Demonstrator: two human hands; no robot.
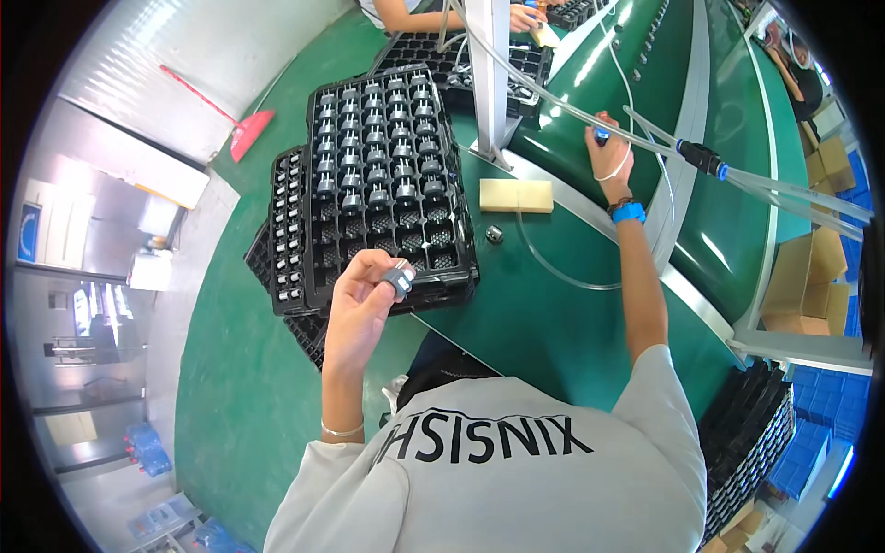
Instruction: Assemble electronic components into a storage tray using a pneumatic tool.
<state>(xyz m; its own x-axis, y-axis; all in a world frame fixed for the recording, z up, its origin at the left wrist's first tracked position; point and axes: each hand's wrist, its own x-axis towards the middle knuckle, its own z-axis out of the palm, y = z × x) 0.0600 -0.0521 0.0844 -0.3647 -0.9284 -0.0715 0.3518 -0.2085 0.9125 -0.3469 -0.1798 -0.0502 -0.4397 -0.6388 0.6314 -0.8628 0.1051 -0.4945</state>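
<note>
My left hand pinches a small dark grey cylindrical part with a shiny light face, above the near edge of a black compartment tray. Similar grey parts with metal pins stand in the tray's far rows; the near pockets hold none. Out over the green conveyor belt, my right hand is closed around a small blue object, mostly covered by the fingers. Its kind does not show. One more small part lies on the green table, near a pale yellow block.
A narrow tray of small pieces adjoins the big tray. Ahead rises a white metal post. Clear air tubes with a black connector cross above the belt. A co-worker's hand works at the far end. Stacked black trays stand right.
</note>
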